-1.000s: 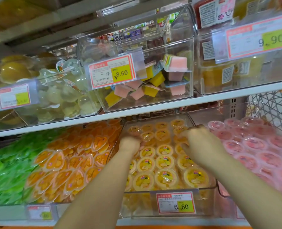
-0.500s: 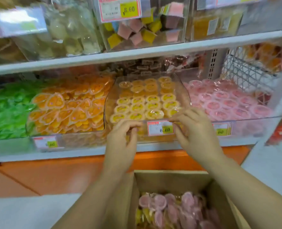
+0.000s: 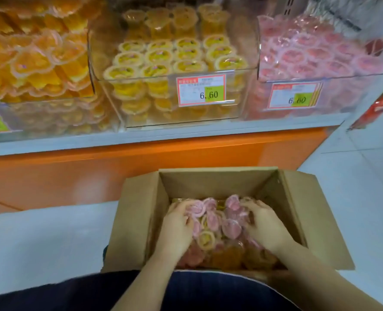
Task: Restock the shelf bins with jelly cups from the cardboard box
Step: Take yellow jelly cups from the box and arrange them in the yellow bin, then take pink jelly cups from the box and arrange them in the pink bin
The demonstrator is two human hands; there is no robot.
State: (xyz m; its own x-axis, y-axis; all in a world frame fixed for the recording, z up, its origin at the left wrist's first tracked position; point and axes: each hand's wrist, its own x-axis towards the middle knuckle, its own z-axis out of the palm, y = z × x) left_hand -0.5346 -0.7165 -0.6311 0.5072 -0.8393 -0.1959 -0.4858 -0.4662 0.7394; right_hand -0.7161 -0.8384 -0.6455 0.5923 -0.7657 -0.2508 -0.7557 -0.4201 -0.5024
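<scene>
Head view is showing us bending over the cardboard box [image 3: 208, 182], which is sitting on the floor [image 3: 40, 243] just in front of the shelf [image 3: 163, 133]. Both of our hands are reaching down inside it. Our left hand [image 3: 177, 223] is curling its fingers round some pink jelly cups [image 3: 196, 209] at the far left of the pile. Our right hand [image 3: 264, 225] is curling its fingers over more pink ones at the far right. Both hands are looking like they are grabbing, not lying flat.

Between the two hands more cups are lying loose, pink ones mixed with a few yellow jelly cups [image 3: 206, 240]. The cups are round, so they are not pointing any one way.

The yellow bin [image 3: 145, 77] is standing straight ahead of the box and is looking full to the top. The pink bin [image 3: 347, 75] is standing just beside it, up and to the right, so our right hand is sitting nearer to it than our left.

We are guessing the pink handfuls are going there. For that, both hands are needing to lift out of the box and swing forward and right, over the clear front wall of the bin, squeezing softly so no cup is slipping out
</scene>
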